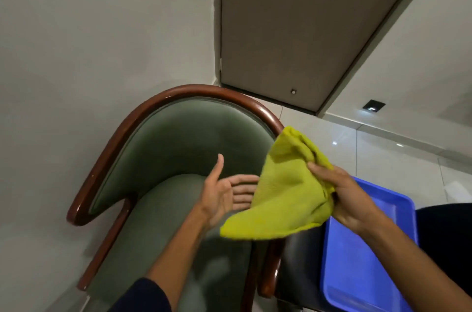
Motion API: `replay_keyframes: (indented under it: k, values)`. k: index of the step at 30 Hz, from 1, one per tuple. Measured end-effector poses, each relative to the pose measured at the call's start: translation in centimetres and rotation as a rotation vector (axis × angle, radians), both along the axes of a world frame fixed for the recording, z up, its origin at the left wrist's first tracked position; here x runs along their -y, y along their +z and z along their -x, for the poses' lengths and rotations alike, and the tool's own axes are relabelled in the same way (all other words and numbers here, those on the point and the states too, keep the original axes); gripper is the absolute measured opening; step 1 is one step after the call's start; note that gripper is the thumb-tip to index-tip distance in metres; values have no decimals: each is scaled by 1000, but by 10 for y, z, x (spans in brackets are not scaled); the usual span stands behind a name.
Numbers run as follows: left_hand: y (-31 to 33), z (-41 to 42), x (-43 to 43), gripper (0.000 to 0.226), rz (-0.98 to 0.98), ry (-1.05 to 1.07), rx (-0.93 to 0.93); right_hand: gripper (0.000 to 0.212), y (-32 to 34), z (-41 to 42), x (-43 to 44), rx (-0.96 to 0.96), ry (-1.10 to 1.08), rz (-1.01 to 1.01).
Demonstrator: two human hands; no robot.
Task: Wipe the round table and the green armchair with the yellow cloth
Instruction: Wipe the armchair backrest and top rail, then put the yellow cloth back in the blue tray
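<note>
Right hand clamps the bunched, nubby yellow cloth at frame centre; left hand spreads flat-palmed over the velvety green armchair.

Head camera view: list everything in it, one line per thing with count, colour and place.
green armchair: one, green with brown wooden frame, centre-left, against the wall
yellow cloth: one, yellow-green, held above the armchair's right side
tray: one, blue, lower right
dark surface: one, black, under the tray
door: one, grey-brown, top centre
floor: pale glossy tiles, right
left hand: open, empty, beside the cloth
right hand: gripping the cloth
</note>
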State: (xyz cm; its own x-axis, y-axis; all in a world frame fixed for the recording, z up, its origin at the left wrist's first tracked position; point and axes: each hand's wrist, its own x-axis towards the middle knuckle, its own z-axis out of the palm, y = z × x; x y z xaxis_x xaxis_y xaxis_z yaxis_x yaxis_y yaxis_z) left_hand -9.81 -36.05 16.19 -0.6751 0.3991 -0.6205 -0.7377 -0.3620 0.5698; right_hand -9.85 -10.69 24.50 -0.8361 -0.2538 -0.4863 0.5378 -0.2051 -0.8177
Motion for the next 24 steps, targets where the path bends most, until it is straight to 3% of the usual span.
replay_keyframes:
  k: [3, 5, 7, 9, 11, 12, 15, 17, 19, 21, 24]
  values:
    - [-18, -26, -29, 106, -58, -73, 108, 35, -26, -13, -40, 159, -174, 155]
    - [-7, -59, -128, 100, -71, -123, 195, 45, -33, -59, -136, 171, -206, 254]
    - [-19, -76, -153, 83, 38, -172, 235, 53, -50, -70, -152, 225, -236, 215]
    - [-24, -88, -197, 61, 245, -238, 155, 52, -50, -84, -180, 175, -170, 92]
    - [-17, -94, -258, 43, 588, -230, -22, 40, -42, -96, -234, 24, -125, -306]
    - [-12, -92, -279, 41, 592, -199, -62, 34, -40, -97, -252, -54, -102, -537]
    - [10, -79, -345, 69, 300, -280, 17, 38, -34, -103, -290, -299, 91, -1108]
    - [6, -75, -384, 73, 234, -338, 26, 51, -46, -113, -296, -304, 197, -1326]
    - [-24, -79, -417, 48, 312, -297, 9, 54, -78, -129, -292, -262, 231, -1348]
    - [-68, -87, -430, 27, 495, -218, 10, 62, -124, -150, -279, -168, 307, -1224]
    - [-137, -99, -407, 39, 924, -341, -31, 71, -200, -180, -262, 20, 463, -1034]
